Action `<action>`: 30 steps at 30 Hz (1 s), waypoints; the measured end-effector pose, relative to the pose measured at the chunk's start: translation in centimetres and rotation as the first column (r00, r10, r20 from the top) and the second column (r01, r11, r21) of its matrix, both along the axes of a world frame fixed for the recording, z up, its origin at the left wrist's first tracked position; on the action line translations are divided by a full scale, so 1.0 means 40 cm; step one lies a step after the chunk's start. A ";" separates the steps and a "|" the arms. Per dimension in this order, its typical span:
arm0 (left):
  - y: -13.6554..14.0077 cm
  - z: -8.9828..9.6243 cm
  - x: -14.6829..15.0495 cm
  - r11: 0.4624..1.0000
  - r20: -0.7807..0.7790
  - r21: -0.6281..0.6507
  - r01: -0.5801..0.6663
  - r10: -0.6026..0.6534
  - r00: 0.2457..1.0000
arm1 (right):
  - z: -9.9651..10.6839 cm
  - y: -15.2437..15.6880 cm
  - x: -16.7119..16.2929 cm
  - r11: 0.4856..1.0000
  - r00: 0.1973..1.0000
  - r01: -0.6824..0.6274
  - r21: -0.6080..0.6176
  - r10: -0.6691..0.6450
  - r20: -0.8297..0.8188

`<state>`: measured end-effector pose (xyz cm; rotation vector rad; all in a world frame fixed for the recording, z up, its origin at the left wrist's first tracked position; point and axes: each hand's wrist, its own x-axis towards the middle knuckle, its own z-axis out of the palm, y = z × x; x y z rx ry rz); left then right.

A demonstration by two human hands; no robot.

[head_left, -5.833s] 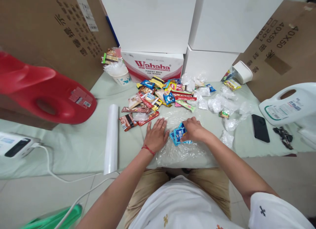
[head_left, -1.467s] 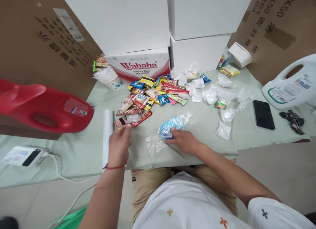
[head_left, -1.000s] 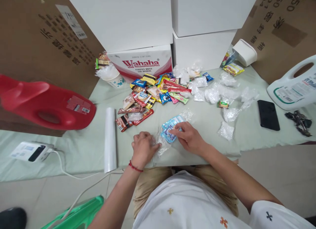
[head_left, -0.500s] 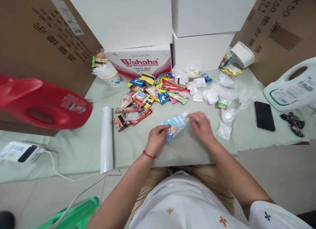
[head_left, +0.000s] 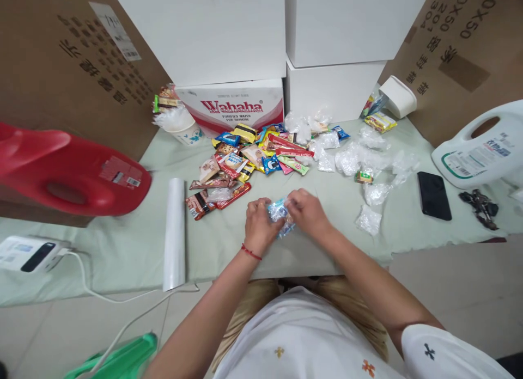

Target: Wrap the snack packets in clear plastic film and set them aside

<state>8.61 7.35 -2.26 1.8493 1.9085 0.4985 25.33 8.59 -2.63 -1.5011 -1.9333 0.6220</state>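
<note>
One blue packet (head_left: 279,209) between the fingers (head_left: 296,198)

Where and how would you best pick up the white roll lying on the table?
Probably around its middle, from above, left hand closing thumb and fingers across its width. The white roll is long, slim and lies lengthwise away from the person, so a middle grip should balance it. It lies to the left hand's left, though both hands are on the blue packet.
</note>
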 end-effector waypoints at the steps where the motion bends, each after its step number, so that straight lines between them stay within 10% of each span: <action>1: 0.004 0.002 -0.001 1.000 -0.008 -0.022 0.004 -0.004 1.000 | -0.008 -0.023 -0.026 0.998 0.998 -0.050 0.027 0.049 0.040; 6: 0.034 0.022 -0.027 0.972 -0.022 -0.222 0.082 -0.089 0.996 | -0.067 -0.111 -0.084 0.974 0.987 -0.161 0.162 0.156 0.042; 10: 0.050 0.028 -0.055 0.958 0.251 -0.264 0.113 -0.045 0.967 | -0.084 -0.145 -0.063 0.948 0.975 -0.214 0.236 0.221 -0.005; 14: 0.044 0.037 -0.078 0.847 0.741 -0.471 0.248 0.226 0.632 | -0.087 -0.154 -0.069 0.961 0.981 -0.186 0.202 0.171 0.092; 18: 0.023 0.041 -0.098 0.812 0.850 -0.475 0.340 0.323 0.415 | -0.072 -0.154 -0.075 0.964 0.979 -0.149 0.221 0.112 0.169; 30: -0.046 0.020 -0.031 0.970 0.678 -0.105 0.219 -0.091 0.729 | 0.052 -0.150 0.199 0.976 0.987 0.149 0.159 -0.138 -0.077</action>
